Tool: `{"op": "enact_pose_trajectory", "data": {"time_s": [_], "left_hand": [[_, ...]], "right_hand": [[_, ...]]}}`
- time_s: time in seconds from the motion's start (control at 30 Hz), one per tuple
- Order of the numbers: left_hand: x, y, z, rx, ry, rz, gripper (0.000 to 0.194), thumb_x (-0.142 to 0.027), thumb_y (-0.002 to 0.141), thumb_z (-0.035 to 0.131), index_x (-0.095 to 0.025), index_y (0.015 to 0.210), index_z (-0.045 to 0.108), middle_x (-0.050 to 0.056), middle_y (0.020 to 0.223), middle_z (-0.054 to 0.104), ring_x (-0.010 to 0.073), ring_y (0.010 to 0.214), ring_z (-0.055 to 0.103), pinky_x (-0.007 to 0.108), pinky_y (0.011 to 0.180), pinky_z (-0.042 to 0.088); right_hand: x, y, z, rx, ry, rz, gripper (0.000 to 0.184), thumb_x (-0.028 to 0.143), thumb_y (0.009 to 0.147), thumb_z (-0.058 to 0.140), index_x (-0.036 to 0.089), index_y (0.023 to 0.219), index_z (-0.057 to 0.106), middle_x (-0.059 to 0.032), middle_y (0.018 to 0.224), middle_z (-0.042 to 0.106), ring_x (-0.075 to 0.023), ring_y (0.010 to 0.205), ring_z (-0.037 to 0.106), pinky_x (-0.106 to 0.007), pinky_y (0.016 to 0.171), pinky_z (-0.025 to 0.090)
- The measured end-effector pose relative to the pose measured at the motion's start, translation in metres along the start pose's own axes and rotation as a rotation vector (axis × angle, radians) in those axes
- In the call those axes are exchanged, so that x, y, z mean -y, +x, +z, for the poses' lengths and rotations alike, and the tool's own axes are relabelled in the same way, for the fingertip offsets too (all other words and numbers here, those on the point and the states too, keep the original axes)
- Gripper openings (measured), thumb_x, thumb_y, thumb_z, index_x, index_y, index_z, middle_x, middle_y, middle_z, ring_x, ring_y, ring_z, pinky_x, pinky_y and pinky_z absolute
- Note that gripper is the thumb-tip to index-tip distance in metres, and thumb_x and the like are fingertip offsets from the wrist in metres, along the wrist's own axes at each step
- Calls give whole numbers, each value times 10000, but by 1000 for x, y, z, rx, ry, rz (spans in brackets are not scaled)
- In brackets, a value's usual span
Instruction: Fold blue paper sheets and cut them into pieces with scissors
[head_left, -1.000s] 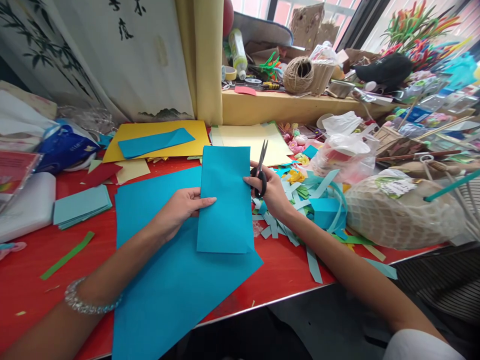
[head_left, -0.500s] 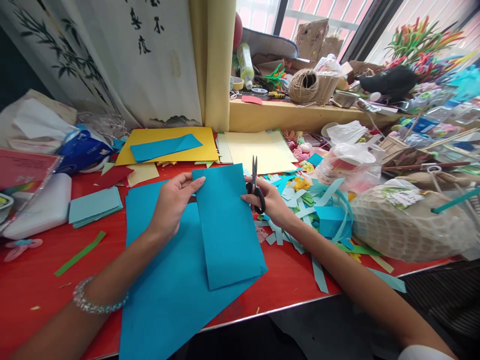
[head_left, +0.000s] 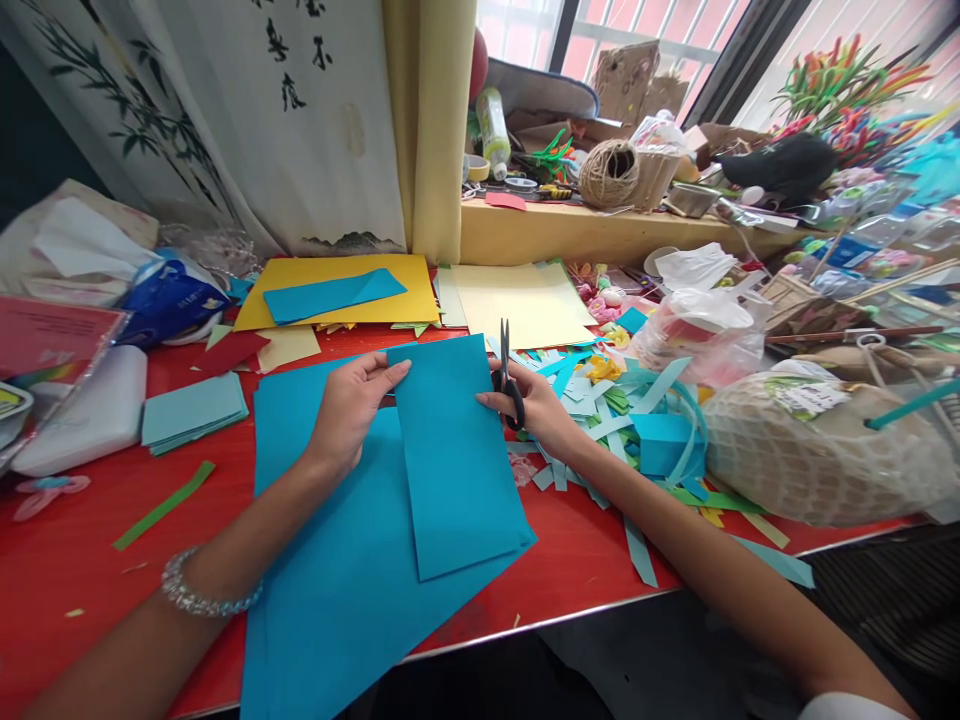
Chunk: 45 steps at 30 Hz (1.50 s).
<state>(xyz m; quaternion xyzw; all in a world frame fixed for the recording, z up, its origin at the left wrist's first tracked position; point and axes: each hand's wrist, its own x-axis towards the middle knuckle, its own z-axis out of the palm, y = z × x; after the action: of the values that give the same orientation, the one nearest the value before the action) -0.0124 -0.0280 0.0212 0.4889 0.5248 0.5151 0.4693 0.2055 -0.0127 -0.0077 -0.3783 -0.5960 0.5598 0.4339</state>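
A long blue sheet of paper is held up between both hands, tilted over larger blue sheets on the table. My left hand pinches its upper left corner, thumb on the near face. At the upper right edge, my right hand grips black-handled scissors, blades pointing up and away. The right thumb also rests on the paper's edge. Some right fingers are hidden behind the paper and scissors.
Cut paper strips lie heaped right of my right hand. Pale blue cards and a green strip lie to the left. Yellow card and cream sheets lie behind. A netted bundle stands at the right.
Both hands keep their hold on the blue sheet and scissors. The sheet's top edge and the scissors have shifted very slightly, and the view has moved a little.
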Motion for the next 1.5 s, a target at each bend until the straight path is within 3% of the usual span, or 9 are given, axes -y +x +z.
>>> {"op": "enact_pose_trajectory", "data": {"time_s": [0.57, 1.1, 1.5], "left_hand": [[3, 2, 1, -27, -64, -26, 236, -364, 707, 728, -168, 802, 636, -11, 724, 598, 118, 678, 559, 214, 587, 454], [7, 3, -1, -91, -179, -25, 286, -332, 676, 751, -146, 871, 654, 11, 778, 653, 130, 685, 598, 258, 638, 513], [2, 0, 2, -99, -204, -31, 249, -327, 679, 756, -160, 845, 673, -5, 734, 640, 110, 653, 582, 210, 583, 498]], "right_hand": [[0, -1, 1, -41, -9, -4, 382, 352, 701, 742, 230, 1019, 569, 40, 747, 411, -90, 607, 401, -252, 544, 342], [1, -2, 4, -11, 1, -50, 297, 304, 718, 738, 244, 975, 602, 52, 689, 443, -85, 583, 410, -242, 553, 355], [-1, -2, 3, -29, 9, -50, 295, 338, 735, 722, 241, 986, 602, 44, 705, 432, -91, 600, 392, -245, 544, 344]]}}
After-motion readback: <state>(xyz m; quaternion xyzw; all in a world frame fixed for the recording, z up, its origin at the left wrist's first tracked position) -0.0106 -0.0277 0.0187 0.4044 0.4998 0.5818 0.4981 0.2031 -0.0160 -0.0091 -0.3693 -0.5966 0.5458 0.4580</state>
